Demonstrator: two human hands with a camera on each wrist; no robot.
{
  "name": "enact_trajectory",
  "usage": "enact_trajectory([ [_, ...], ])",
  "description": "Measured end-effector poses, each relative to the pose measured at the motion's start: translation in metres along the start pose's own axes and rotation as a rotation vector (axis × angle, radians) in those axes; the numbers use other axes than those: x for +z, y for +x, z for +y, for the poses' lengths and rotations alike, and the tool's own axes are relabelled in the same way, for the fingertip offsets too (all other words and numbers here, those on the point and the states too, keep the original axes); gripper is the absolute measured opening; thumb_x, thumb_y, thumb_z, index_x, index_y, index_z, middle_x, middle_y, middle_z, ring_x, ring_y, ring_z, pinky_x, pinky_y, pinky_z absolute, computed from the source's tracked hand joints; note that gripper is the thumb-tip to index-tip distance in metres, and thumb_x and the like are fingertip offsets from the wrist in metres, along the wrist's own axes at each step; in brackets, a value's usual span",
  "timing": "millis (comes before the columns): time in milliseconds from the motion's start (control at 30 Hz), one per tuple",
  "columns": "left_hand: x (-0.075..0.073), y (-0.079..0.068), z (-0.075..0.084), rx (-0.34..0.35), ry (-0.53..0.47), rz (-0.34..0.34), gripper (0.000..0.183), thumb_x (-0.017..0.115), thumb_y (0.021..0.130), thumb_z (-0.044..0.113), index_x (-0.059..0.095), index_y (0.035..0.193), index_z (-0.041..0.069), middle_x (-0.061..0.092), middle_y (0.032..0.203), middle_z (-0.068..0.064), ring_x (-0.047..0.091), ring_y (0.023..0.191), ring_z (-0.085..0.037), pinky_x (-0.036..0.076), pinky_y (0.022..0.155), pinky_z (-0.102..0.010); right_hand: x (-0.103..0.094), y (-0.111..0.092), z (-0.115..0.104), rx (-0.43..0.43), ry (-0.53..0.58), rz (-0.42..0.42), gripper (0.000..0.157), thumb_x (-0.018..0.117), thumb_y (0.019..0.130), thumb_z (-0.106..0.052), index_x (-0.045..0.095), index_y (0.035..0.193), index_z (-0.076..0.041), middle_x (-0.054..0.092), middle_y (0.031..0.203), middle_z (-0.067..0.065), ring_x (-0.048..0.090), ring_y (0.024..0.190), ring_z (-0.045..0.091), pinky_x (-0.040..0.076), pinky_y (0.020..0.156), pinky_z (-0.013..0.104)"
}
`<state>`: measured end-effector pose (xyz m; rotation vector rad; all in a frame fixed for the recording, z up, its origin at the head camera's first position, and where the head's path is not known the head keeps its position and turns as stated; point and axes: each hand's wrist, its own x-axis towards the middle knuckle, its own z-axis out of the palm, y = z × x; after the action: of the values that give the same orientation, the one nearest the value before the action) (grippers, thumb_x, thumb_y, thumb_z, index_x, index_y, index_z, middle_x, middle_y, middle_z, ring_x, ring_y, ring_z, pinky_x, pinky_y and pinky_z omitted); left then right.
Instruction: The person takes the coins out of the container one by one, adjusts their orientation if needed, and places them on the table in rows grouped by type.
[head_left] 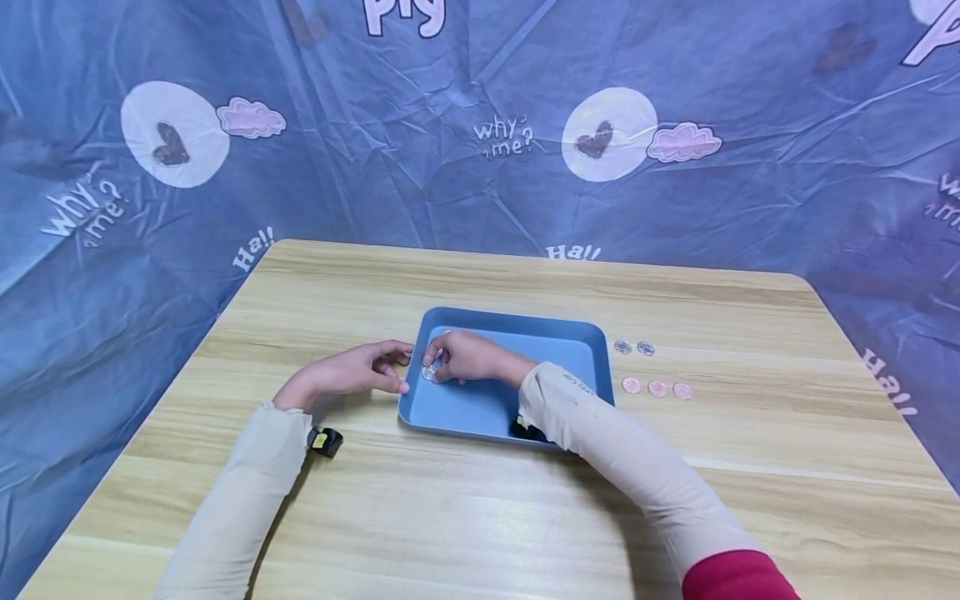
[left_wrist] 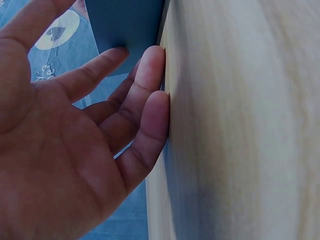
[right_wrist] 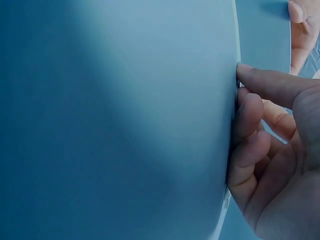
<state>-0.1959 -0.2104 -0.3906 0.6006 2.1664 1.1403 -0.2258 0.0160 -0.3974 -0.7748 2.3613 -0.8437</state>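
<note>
**Right hand pinching a disc at the tray's left end; left hand on the wall**

Head: right hand (head_left: 468,354) reaches into the tray (head_left: 487,408), thumb and fingers bent in on a silver disc (head_left: 429,372) at the floor, close to the left wall. Left hand (head_left: 348,371) sits outside that same wall, fingers loosely curved, thumb on the rim, gripping nothing. Hands apart, tray wall between them. Step in hand, as a judgement: handling this disc inside the tray while the left hand steadies it. Whether it's being set down or picked up, can't tell. Next move calls for a clean thumb-and-finger grip or release, without dragging the disc along the floor or nudging the tray.

Count: tray 1; silver disc 1 for sure, with a possible pale bit behind the right hand, too hidden to call. Right of the tray, on the table (head_left: 450,517): grey discs (head_left: 622,347) 2, side by side; pink discs (head_left: 631,386) 3, in a row nearer the person. Hands 2.

Left wrist: one fingertip touches the tray's outer wall; the lower fingers curl at the table. 1 hand clearly, 0 discs.

Right wrist: thumb tip against a thin dark edge at the floor, likely the disc side-on. Left hand partly visible, top right.
</note>
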Motion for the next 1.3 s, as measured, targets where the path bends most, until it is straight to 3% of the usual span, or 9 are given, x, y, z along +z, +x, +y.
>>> enact_trajectory([
  [600, 0.0008, -0.0013, 0.0014, -0.014, 0.033, 0.029, 0.07, 0.069, 0.089, 0.023, 0.036, 0.145, -0.002, 0.052, 0.133, -0.021, 0.057, 0.101, -0.02, 0.046, 0.091, -0.032, -0.0042, 0.0, 0.0034, -0.011, 0.018, -0.11, 0.013, 0.068, 0.086, -0.005, 0.062, 0.098, -0.005, 0.052, 0.067, -0.001, 0.048, 0.051, 0.008, 0.042, 0.053, 0.019],
  [1100, -0.0005, -0.0005, -0.0003, -0.013, 0.05, 0.03, 0.072, 0.069, 0.089, 0.024, 0.034, 0.146, -0.002, 0.051, 0.134, -0.021, 0.058, 0.1, -0.018, 0.046, 0.093, -0.033, -0.0079, -0.0019, 0.0043, -0.03, 0.031, -0.152, 0.018, 0.068, 0.087, -0.005, 0.06, 0.103, -0.004, 0.051, 0.063, -0.002, 0.047, 0.053, 0.009, 0.041, 0.057, 0.019],
  [1300, 0.0, -0.0024, 0.0007, -0.026, 0.063, 0.039, 0.071, 0.069, 0.089, 0.025, 0.036, 0.146, -0.002, 0.048, 0.139, -0.022, 0.058, 0.101, -0.019, 0.044, 0.095, -0.035, -0.0078, -0.0052, 0.0038, -0.058, 0.019, -0.152, 0.013, 0.065, 0.085, 0.001, 0.064, 0.097, -0.003, 0.052, 0.066, -0.003, 0.046, 0.057, 0.007, 0.041, 0.057, 0.018],
])
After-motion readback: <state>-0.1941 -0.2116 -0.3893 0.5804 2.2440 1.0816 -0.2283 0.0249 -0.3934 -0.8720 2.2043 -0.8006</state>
